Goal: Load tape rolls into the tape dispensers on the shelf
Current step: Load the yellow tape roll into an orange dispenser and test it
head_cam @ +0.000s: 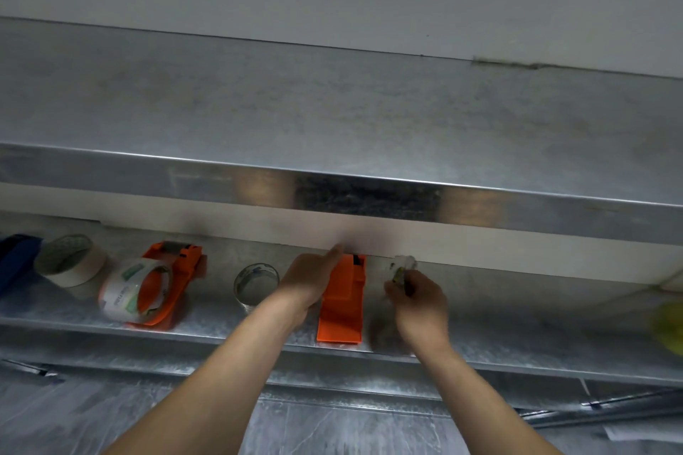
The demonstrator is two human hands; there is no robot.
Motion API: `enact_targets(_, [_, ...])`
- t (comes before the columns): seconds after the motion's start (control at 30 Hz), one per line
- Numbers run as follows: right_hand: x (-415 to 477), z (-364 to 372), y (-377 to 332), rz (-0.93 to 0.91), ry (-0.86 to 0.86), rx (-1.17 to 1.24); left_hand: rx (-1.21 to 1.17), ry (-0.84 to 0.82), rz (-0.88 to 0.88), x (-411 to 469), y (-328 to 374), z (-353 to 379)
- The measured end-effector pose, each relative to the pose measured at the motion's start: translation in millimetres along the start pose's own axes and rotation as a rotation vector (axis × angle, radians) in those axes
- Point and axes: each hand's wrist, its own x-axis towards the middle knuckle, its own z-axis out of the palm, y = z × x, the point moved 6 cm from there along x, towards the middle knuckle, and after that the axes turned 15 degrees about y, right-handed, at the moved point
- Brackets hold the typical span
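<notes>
Slippage risk: right hand (417,301) merely pinches clear tape roll (401,268); left hand (308,281), straight-fingered, steadies orange plastic tape dispenser (342,301).

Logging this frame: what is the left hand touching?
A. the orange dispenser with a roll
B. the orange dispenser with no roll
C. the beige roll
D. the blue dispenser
B: the left hand lies against the side of the orange dispenser that carries no roll, while the right hand holds a clear roll beside it.

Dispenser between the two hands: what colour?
The dispenser is plain orange, seen in the head view.
</notes>
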Motion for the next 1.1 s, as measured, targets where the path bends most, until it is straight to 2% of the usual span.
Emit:
enact_targets(0.1, [10.8, -17.8, 15.4, -0.079, -0.037, -0.398, -0.008, 0.005, -0.006, -1.8, -0.5, 0.9])
enact_targets(0.17, [14.1, -21.8, 24.0, -0.14, -0.09, -0.542, -0.02, 0.012, -0.012, -2.6, -0.8, 0.5])
enact_targets(0.27, [6.9, -12.1, 35.1, -0.272, -0.214, -0.647, -0.025, 0.03, -0.008, -4.1, -0.9, -0.9])
enact_targets(0.37, [-1.7, -1.8, 46.1, -0.28, -0.282, -0.673, -0.017, 0.052, -0.012, -4.6, -1.8, -2.7])
enact_targets(0.63, [-0.5, -12.0, 37.0, -0.276, -0.117, -0.552, -0.01, 0.077, -0.026, -10.2, -0.5, -5.6])
enact_targets(1.1, [-19.5, -20.2, -25.5, 0.078, 0.032, 0.134, -0.044, 0.105, 0.055, -24.6, 4.3, -25.1])
